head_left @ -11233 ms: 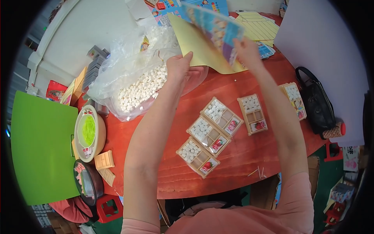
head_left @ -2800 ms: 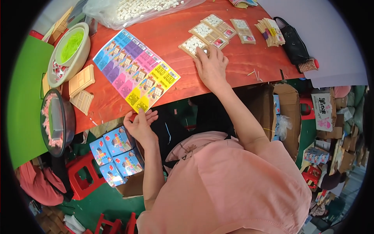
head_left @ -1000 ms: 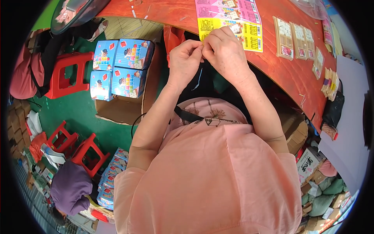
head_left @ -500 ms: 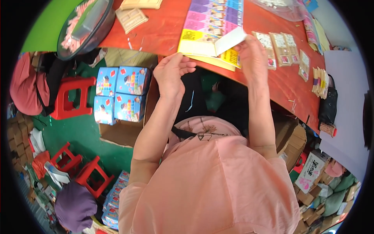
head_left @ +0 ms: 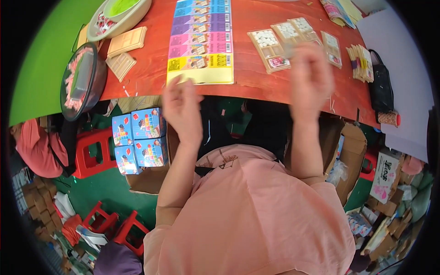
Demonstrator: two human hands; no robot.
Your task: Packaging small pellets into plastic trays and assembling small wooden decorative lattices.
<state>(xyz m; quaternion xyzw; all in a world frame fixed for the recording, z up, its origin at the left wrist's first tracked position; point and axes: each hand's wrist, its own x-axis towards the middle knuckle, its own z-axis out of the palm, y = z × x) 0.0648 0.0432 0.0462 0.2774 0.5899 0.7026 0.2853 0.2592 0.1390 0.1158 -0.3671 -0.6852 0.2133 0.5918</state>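
Sticker sheet (head_left: 200, 39), one, glossy printed, oblong; bands of blue, purple, pink and yellow, with a strip of plain pale-yellow backing along the near edge; lies flat left of centre on the red wood-grained worktop (head_left: 256, 88), its near edge close to the worktop's near edge. Left hand (head_left: 182, 107): at the sheet's near left corner, forearm in from the near side, fingers loosely curled and spread apart; contact with the sheet cannot be told. Right hand (head_left: 311, 75): motion-blurred, raised in front of the filled trays, fingers bent; whether it grips anything cannot be told. Filled trays (head_left: 269, 50), four, tan, rectangular, compartmented, holding small white block-like pieces (head_left: 265, 38); three sit in a stepped row, one stands apart to the right. Tan boards (head_left: 127, 40), two in view, moulded, at left. Dark see-through basin (head_left: 94, 82), one, round, with pink pieces, at the left edge. Cream tub (head_left: 139, 19), one, oval, smooth, far left. Slim packages (head_left: 360, 63), one bundle, right. Black bag (head_left: 382, 85), one, beside them. Blue boxes (head_left: 150, 151), four visible, glossy card, below the worktop at left. Red stools (head_left: 94, 153), three, left.
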